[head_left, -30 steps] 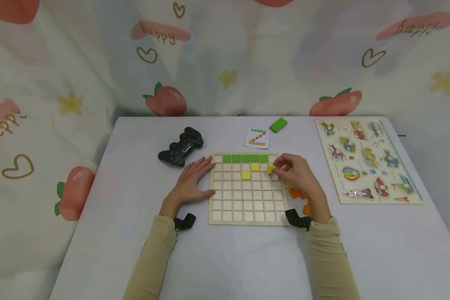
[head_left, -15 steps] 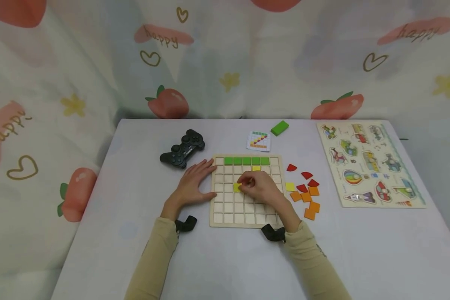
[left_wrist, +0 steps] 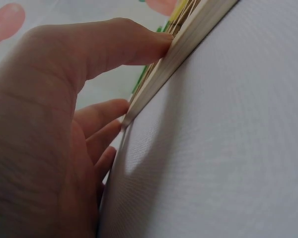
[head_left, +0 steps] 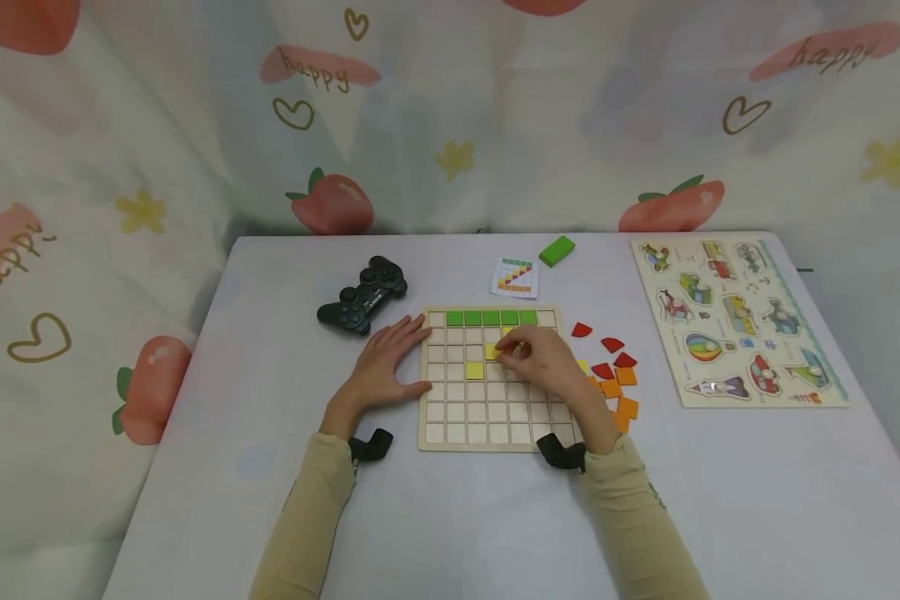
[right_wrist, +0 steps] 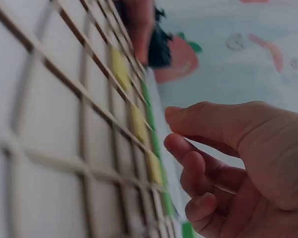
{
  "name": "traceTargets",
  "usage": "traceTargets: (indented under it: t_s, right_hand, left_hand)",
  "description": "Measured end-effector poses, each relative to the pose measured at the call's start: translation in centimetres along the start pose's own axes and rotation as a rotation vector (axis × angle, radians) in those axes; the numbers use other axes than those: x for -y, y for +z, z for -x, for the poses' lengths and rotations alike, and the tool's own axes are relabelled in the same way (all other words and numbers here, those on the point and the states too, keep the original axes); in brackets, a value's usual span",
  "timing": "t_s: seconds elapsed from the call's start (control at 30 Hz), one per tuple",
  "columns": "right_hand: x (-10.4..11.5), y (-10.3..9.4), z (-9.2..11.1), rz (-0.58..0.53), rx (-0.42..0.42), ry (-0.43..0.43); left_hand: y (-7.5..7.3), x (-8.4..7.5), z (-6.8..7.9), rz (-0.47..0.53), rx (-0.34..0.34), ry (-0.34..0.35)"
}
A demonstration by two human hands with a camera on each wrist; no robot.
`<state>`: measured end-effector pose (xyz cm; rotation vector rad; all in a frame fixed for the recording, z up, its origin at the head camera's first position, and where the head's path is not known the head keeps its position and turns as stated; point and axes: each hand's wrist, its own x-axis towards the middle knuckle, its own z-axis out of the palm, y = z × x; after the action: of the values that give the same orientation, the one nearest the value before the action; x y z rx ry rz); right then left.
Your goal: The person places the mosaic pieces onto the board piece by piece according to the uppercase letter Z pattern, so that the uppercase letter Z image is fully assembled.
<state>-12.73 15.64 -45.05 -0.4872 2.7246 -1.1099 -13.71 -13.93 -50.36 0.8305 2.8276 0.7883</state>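
A wooden grid board (head_left: 454, 432) lies on the table with a row of green square tiles (head_left: 491, 317) along its far side. Three yellow tiles (head_left: 475, 371) sit in cells on a diagonal, also seen as yellow tiles (right_wrist: 138, 121) in the right wrist view. My left hand (head_left: 381, 375) is spread at the board's left edge, its thumb and fingertips touching the rim (left_wrist: 164, 69). Above the board hovers my right hand (head_left: 542, 362), partly covering two yellow tiles in the head view. In the right wrist view its fingers (right_wrist: 179, 144) are loosely bent, with nothing between thumb and forefinger.
Right of the board lie several red quarter-round pieces (head_left: 612, 344), orange square tiles (head_left: 626, 377) and a partly hidden yellow tile (head_left: 584, 367). Behind it are a pattern card (head_left: 515, 277) and green block (head_left: 557, 251). A black game controller (head_left: 363, 294) and picture puzzle board (head_left: 742, 325) flank it.
My right hand carried a yellow tile leftward from the board's right side and set it in a lower-left cell. It has since let go and moved back rightward. The left hand stays put.
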Motion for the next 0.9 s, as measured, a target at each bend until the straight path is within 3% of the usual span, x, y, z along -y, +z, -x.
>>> traceTargets:
  t_s: [0.17, 0.37, 0.67, 0.9]
  right_hand:
    - [-2.4, -4.1, 1.3, -0.026, -0.001, 0.11]
    - [-5.1, -7.1, 3.0, 0.0, 0.093, 0.27]
    - [-5.8, -7.4, 3.3, 0.051, 0.134, 0.322]
    - [-5.0, -7.1, 3.3, 0.17, 0.168, 0.368]
  left_hand:
    - [0.0, 0.0, 0.0, 0.006, 0.001, -0.001]
    - [0.1, 0.1, -0.1, -0.005, 0.008, -0.007]
    - [0.1, 0.1, -0.1, -0.005, -0.011, 0.005]
    - [0.1, 0.2, -0.1, -0.003, -0.007, 0.006]
